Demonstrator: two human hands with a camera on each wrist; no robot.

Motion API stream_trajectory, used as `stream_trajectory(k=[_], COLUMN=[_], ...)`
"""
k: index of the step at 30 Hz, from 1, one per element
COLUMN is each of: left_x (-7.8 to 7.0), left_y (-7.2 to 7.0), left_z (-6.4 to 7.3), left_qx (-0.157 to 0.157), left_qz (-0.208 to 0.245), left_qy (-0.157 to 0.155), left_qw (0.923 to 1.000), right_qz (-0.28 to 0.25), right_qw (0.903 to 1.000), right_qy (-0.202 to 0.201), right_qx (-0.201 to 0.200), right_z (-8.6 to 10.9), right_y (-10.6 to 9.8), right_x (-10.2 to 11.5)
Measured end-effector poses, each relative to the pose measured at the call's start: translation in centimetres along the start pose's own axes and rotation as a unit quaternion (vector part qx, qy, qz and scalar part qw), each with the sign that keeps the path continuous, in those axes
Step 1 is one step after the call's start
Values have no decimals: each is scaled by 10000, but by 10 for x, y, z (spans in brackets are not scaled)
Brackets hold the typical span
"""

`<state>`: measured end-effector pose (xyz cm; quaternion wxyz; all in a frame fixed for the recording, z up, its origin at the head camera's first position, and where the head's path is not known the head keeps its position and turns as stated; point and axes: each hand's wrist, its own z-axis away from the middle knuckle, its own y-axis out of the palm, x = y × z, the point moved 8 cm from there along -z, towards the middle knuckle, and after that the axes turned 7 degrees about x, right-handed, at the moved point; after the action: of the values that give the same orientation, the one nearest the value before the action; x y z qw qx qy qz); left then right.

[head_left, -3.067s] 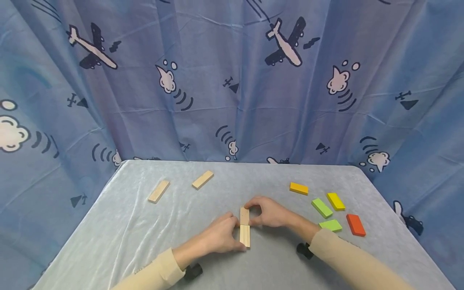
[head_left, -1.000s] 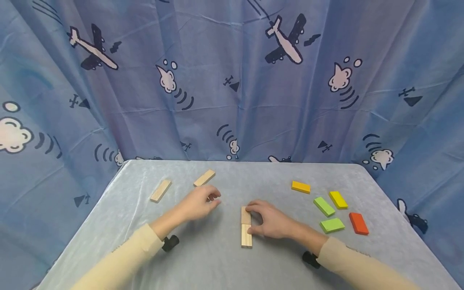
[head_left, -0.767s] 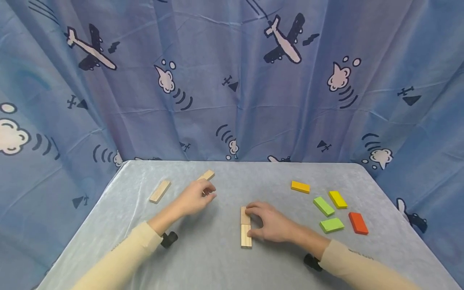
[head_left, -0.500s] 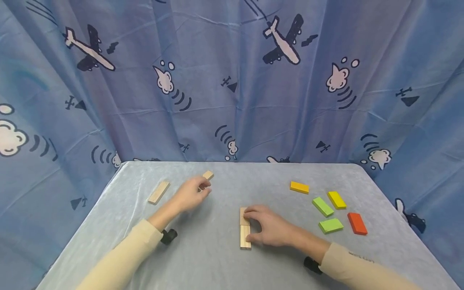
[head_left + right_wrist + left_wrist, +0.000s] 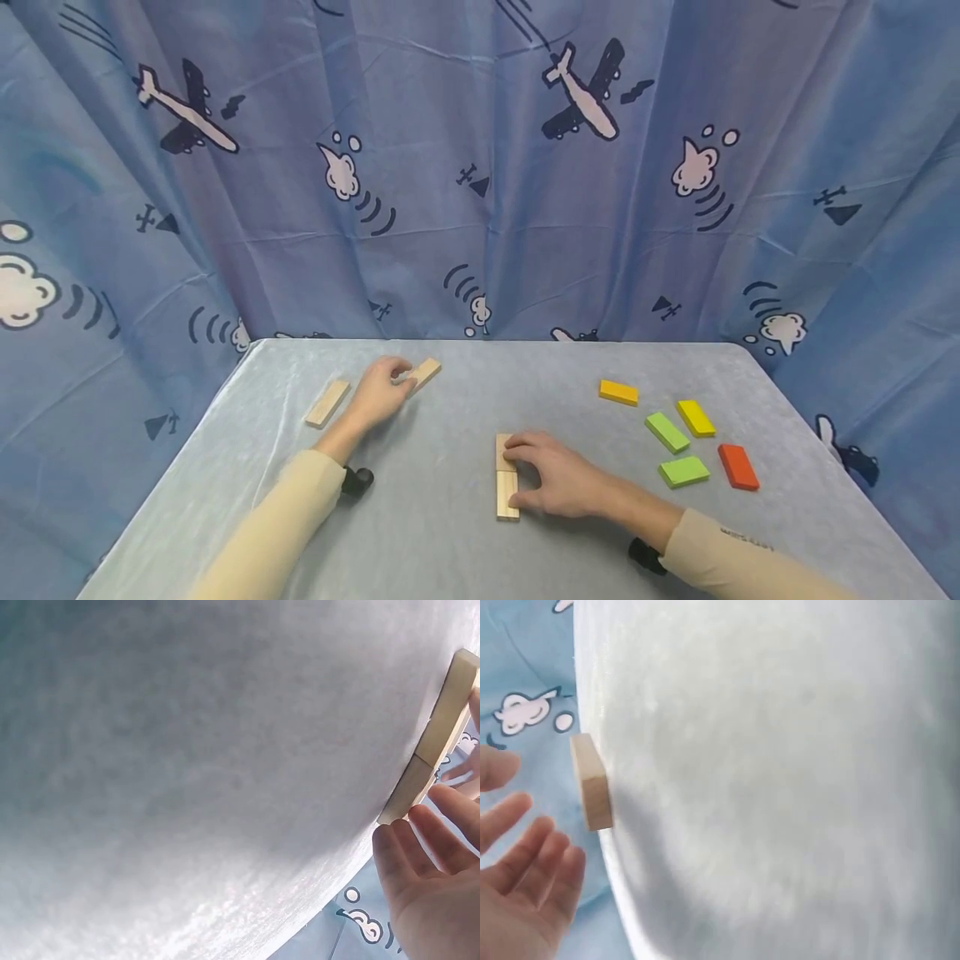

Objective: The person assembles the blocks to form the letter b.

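My left hand (image 5: 381, 388) reaches to a plain wooden block (image 5: 427, 372) at the far left of the table. In the left wrist view its fingers (image 5: 564, 885) are spread, with a small gap to that block (image 5: 594, 796). Two more wooden blocks lie end to end in one line, a far one (image 5: 501, 451) and a near one (image 5: 506, 500). My right hand (image 5: 562, 477) rests against their right side, fingertips at the far block and thumb on the near one. In the right wrist view its fingers (image 5: 427, 847) are loosely extended beside the pair.
Another wooden block (image 5: 327, 403) lies left of my left hand. On the right are an orange block (image 5: 618, 392), a yellow block (image 5: 696, 418), two green blocks (image 5: 667, 432) and a red block (image 5: 738, 467). A blue printed curtain (image 5: 420, 208) hangs behind the grey-covered table (image 5: 420, 517).
My left hand has left the aligned pair and moved away and left to the far wooden block. My right hand has slid slightly nearer, its thumb now on the near block.
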<state>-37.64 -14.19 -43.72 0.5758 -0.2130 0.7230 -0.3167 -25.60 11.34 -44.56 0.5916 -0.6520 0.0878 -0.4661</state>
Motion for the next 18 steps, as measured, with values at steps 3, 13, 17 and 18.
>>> stream_trajectory(k=[3,13,17,18], left_x=[8,14,11,10], left_y=[3,10,14,15], left_z=[-2,-9,-11,-12], left_qx=[76,341,641,716], left_qz=[167,363,165,81], left_qy=[-223,-493,-508,-470], left_qw=[9996,9975,9965,9963], right_qz=[-51,-101,-105,-111], right_qw=[10000,9999,9999,9999], right_qy=[12,-1,29,40], right_qx=[29,23,46,45], right_z=[0,2,3,3], right_y=[1,1,1,2], right_x=[0,-2,-2,-2])
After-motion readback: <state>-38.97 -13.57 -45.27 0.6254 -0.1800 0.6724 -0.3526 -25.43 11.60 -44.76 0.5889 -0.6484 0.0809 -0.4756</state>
